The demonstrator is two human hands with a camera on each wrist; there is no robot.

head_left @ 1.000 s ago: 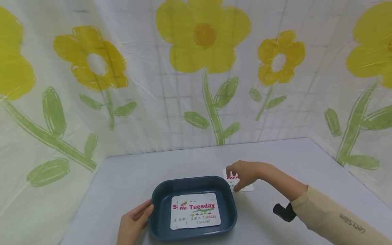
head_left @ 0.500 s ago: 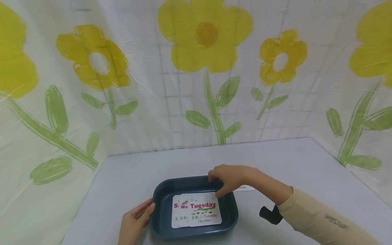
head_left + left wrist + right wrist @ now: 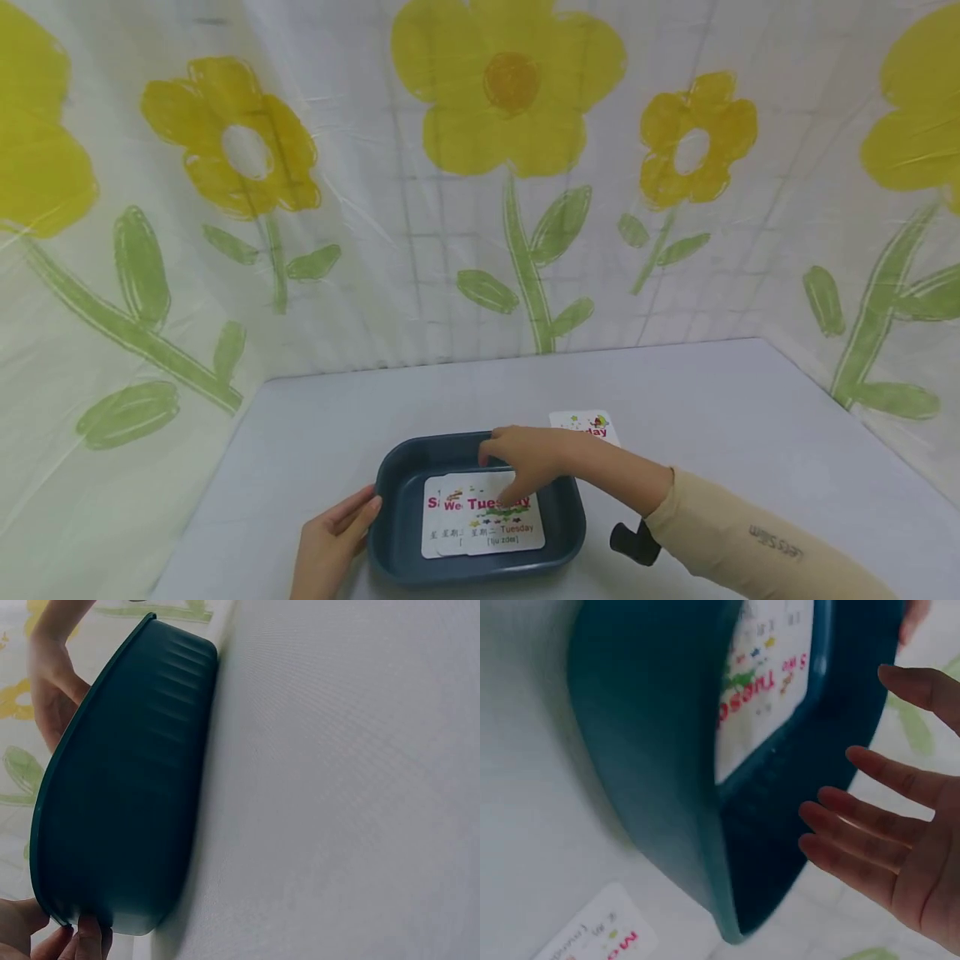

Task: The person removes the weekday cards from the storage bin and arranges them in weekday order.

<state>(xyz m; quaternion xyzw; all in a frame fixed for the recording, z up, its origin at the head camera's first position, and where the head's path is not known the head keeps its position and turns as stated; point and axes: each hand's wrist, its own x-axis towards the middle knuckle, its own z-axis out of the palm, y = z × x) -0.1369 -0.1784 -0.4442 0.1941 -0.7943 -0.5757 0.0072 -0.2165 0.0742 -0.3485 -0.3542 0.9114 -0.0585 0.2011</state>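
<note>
The left hand [image 3: 333,537] holds the blue tub [image 3: 480,575] by its left side. The thumb is at the rim and the fingers bend against the outside, so the hand has a good pinch on it. The left wrist view shows this too, with the fingertips pressed on the tub's wall.

The right hand [image 3: 525,458] is over the right part of the tub. It has nothing in it. Its fingers are spread, with gaps between them, and they bend just a little. The thumb points down over the cards, in front of the word "Tuesday". I cannot tell if the thumb touches the card or is just above it.

The tub sits flat on the white table [image 3: 360,417]. In it are three white cards, one on top of the other like steps. The top card [image 3: 506,533] says "Tuesday" in pink. Under it, to the left, is the middle card [image 3: 452,529], where "We" shows. The bottom card [image 3: 431,529] peeks out most to the left and shows an "S".

One more card, the far card [image 3: 581,419], lies on the table behind the right arm, near the tub's back right corner. The arm hides part of it. The right wrist view shows "Mo" on it.
</note>
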